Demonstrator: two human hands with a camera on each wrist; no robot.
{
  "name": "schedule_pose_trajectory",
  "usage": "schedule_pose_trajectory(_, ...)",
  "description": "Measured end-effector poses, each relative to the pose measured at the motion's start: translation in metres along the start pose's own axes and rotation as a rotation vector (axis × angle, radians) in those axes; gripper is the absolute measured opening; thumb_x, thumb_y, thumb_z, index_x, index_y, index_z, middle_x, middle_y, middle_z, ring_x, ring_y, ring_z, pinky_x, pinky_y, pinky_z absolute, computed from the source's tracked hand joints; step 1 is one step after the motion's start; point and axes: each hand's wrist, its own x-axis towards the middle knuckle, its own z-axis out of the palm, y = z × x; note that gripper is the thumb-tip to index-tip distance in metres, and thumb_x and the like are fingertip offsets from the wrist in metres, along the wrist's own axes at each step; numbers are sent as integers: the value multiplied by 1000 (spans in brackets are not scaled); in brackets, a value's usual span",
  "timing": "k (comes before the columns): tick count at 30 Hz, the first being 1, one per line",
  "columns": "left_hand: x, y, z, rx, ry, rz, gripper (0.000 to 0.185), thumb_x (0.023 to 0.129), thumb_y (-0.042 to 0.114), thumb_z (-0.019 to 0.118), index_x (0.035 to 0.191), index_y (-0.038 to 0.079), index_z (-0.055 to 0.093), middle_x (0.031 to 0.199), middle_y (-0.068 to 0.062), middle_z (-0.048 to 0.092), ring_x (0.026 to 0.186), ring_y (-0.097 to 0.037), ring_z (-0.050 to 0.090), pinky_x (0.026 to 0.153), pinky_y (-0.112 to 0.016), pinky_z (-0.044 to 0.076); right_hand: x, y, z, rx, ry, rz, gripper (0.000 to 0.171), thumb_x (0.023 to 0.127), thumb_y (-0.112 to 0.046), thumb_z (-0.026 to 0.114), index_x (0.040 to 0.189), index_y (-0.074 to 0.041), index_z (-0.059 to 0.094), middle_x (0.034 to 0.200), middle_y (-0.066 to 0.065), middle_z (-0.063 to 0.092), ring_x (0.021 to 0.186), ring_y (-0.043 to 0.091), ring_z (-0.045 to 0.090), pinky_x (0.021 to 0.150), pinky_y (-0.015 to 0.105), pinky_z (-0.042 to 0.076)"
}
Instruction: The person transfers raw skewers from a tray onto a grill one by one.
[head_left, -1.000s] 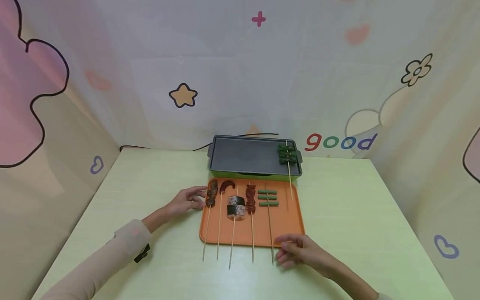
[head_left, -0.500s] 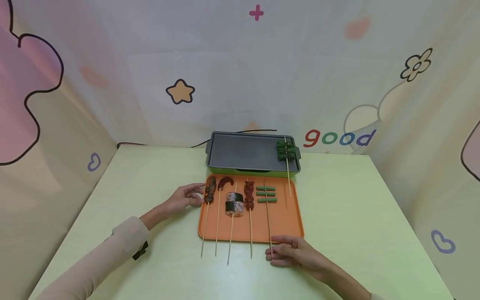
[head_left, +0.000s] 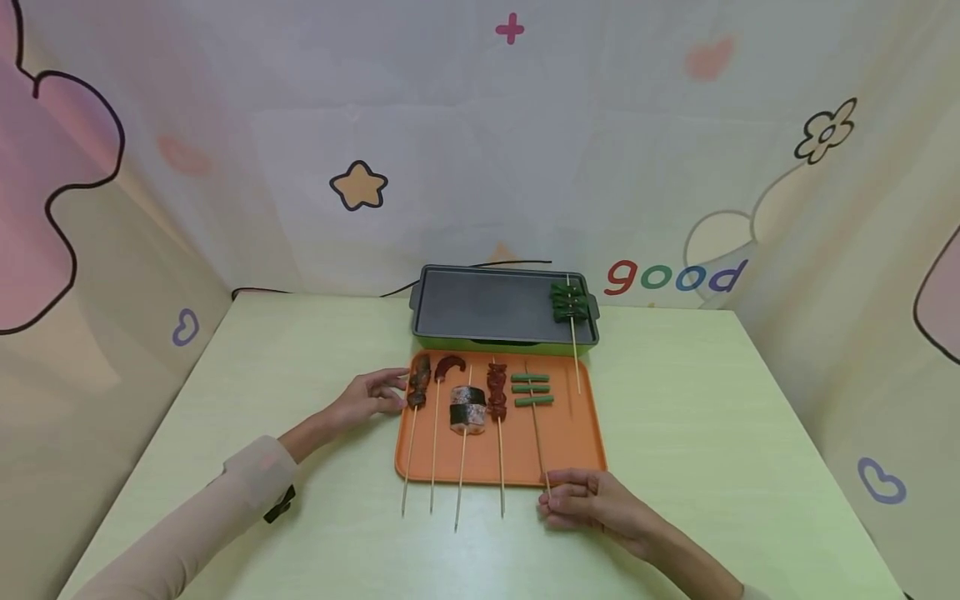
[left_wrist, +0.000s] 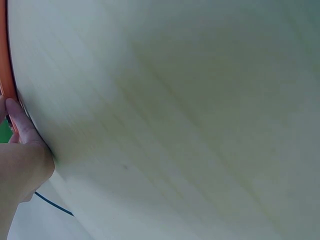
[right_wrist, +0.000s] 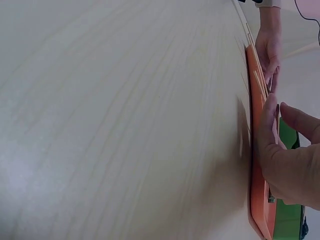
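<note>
At the front right of an orange tray (head_left: 562,433), my right hand (head_left: 592,504) pinches the lower end of a green bean skewer (head_left: 532,389), whose stick tilts slightly. The beans still lie over the tray. My left hand (head_left: 367,398) rests its fingertips at the tray's left rim, beside a dark brown meat skewer (head_left: 419,382). Between them lie a curled dark red tentacle-like skewer (head_left: 450,367), a seaweed-wrapped roll skewer (head_left: 468,410) and a red meat skewer (head_left: 497,392). In the right wrist view, thumb and fingers (right_wrist: 272,120) stand on either side of the stick.
Behind the tray stands a green electric grill (head_left: 487,304) with a dark plate. A leafy green skewer (head_left: 570,303) lies at its right end, its stick reaching over the tray. A black cord (head_left: 401,287) runs behind. Several sticks overhang the tray's front edge.
My right hand has moved in from beside the stick and now pinches the green bean skewer's end, which has shifted slightly right. The left hand stays at the tray's rim.
</note>
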Motion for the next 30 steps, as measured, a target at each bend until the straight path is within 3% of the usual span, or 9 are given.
schedule_pose_trajectory(7, -1, 0, 1, 3, 4, -2, 61, 96, 2, 66, 152, -4, 43, 135, -30, 57, 98, -5, 67, 82, -16, 53, -3, 3, -3, 16, 1, 1, 59, 99, -2, 63, 147, 19, 35, 115, 9, 75, 106, 16, 73, 96, 28, 58)
schedule_pose_trajectory(14, 0, -1, 1, -11, 3, 3, 61, 96, 1, 66, 152, -4, 43, 135, -30, 57, 96, -3, 67, 82, -16, 52, -6, 6, -8, -17, 3, -24, 63, 98, -6, 66, 150, 15, 36, 118, 8, 73, 108, 16, 72, 96, 26, 58)
schedule_pose_trajectory(30, 1, -2, 2, -2, 14, -24, 60, 96, 1, 66, 152, 0, 44, 133, -24, 59, 94, -3, 67, 82, -18, 53, -11, 7, -11, -84, -78, -101, 64, 99, -8, 66, 149, 16, 35, 117, 6, 73, 108, 12, 71, 97, 26, 58)
